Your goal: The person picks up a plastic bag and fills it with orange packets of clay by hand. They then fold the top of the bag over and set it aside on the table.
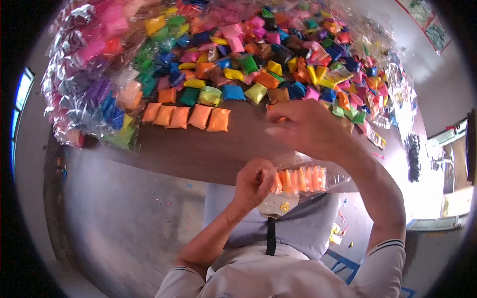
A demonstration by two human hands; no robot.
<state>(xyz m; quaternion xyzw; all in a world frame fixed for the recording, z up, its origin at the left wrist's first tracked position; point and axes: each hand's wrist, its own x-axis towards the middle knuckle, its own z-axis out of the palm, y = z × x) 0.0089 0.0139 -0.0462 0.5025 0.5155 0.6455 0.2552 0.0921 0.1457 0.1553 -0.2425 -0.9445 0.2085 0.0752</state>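
Head view: nearest you, your left hand (251, 185) is curled with its fingers pressed together round one end of a clear, crinkly plastic bag of orange packets (303, 180), held just above your lap at the near edge of the brown wooden table (198, 149). Inside the bag the small packets stand side by side in a tight row, soft and pillow-shaped, and their film catches the light.

Just beyond, your right hand (305, 128) hangs over the table, blurred. Its fingers look bunched and there is a sliver of orange (281, 119) at their tips, but you cannot tell whether they pinch a packet or are merely in front of one.

Judging by this, you are in the filling step, gathering orange packets into the bag. Another packet would call for the bag's mouth to be kept open and the row inside kept upright, since the thin film is slack and slippery.

Farther out, a neat line of five plump orange packets (188, 117) lies flat on the wood, each touching the next. Behind it spreads a loose heap of many-coloured glossy packets (278, 54) in blue, yellow, green and pink. To the far left lie filled, shiny clear bundles of sorted packets (84, 74)
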